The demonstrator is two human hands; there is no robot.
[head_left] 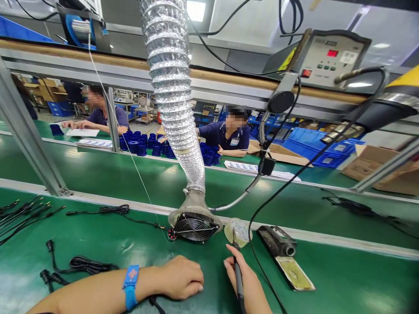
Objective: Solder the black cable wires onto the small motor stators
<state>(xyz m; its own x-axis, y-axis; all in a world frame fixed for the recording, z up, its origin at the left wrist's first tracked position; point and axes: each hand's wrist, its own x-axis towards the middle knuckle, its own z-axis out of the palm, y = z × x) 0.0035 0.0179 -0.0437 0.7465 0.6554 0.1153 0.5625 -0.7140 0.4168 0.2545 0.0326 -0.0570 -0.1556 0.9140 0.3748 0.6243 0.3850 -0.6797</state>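
In the head view my right hand (pixel 247 281) grips a soldering iron (pixel 238 270) like a pen. The iron's tip points up at a pale round dish (pixel 237 232) just beyond my fingers. My left hand (pixel 180 277) rests on the green bench with its fingers curled in; whatever they hold, if anything, is hidden. A blue wrist strap (pixel 131 285) circles the left wrist. Below that wrist a short piece of black cable (pixel 157 304) shows. Beyond the left hand stands a fume extractor fan (pixel 196 227), and a small round part with red dots (pixel 172 234) touches its left side.
A soldering iron stand (pixel 278 242) with a yellow sponge (pixel 294 273) sits at right. Coiled black cables (pixel 88 264) lie at left. A silver duct (pixel 172 87) hangs down to the fan. Solder wire (pixel 131 157) descends from a spool. Two people work across the bench near blue cups (pixel 141 148).
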